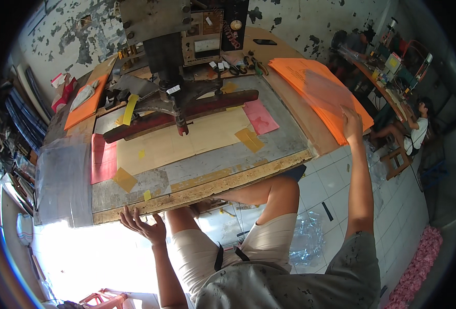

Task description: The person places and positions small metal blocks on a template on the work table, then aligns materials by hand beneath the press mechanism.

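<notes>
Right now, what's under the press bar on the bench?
Under the dark red press bar lie tan sheets, with pink sheets at both ends and yellow tape patches. Whatever sits directly beneath the bar is covered.

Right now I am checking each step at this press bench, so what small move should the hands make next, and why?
Probably lift the top clear sheet off the orange stack and bring it toward the press bed. The right hand already rests on that stack, the left hand is open and empty at the bench's near edge, and the bed under the red bar looks free.
</notes>
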A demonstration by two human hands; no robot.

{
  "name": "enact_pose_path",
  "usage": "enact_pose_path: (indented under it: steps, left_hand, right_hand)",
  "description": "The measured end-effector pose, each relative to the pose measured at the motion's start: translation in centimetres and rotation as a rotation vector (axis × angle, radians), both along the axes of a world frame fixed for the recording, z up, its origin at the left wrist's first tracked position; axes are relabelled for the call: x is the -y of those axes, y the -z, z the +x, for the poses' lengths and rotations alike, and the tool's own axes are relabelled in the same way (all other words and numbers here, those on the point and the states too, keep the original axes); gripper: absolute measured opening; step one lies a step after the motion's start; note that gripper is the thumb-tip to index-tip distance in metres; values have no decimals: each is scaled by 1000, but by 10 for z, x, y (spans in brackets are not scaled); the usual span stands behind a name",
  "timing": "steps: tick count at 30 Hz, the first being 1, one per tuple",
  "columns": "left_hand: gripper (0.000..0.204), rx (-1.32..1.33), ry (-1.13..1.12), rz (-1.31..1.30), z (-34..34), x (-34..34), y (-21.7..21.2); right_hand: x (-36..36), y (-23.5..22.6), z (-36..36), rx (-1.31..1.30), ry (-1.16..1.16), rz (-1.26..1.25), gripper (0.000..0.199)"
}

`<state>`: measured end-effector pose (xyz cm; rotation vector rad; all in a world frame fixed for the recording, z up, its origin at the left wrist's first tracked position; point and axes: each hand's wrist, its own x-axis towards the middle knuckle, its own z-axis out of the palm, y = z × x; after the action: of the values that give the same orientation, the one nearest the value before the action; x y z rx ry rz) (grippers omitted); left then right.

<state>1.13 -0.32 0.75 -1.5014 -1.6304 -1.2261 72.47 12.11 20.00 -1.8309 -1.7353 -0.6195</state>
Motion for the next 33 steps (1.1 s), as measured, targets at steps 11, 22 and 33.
enact_pose_path:
  steps: [11,22,33]
  left_hand:
    - [56,-9,5,-34,-3,4,6]
    - [62,-19,11,68,-6,-10,15]
    - [60,-31,-5,49,-10,-14,31]
  right_hand:
    - [-6,-2,-12,263,3,-26,42]
    - [-25,-44,-140,-265,-345,-8,32]
    - [-123,-101,-316,-299,-784,-8,28]
